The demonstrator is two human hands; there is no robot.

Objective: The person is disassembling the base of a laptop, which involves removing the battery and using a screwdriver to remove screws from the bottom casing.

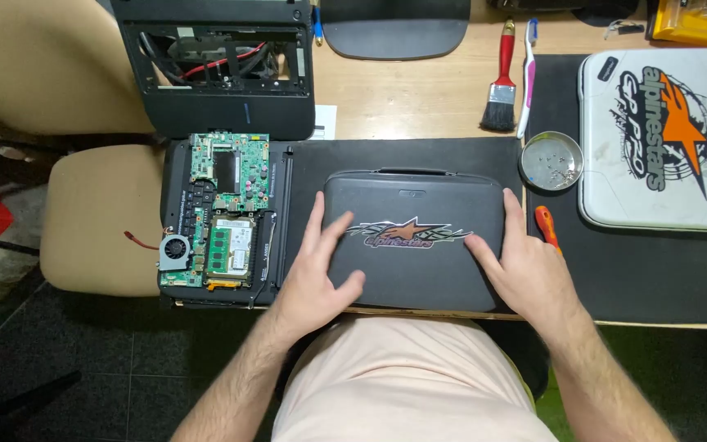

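Both hands lie flat with fingers spread on the black case (415, 245): the left hand (321, 274) on its left side, the right hand (525, 270) on its right, holding it steady near the worktop (419, 102) edge. Beside it lies an opened laptop (218, 217); farther off, a dish of screws (551, 161) keeps them together.

wooden desk (419, 98), beige chair (92, 221), dark floor (83, 360)
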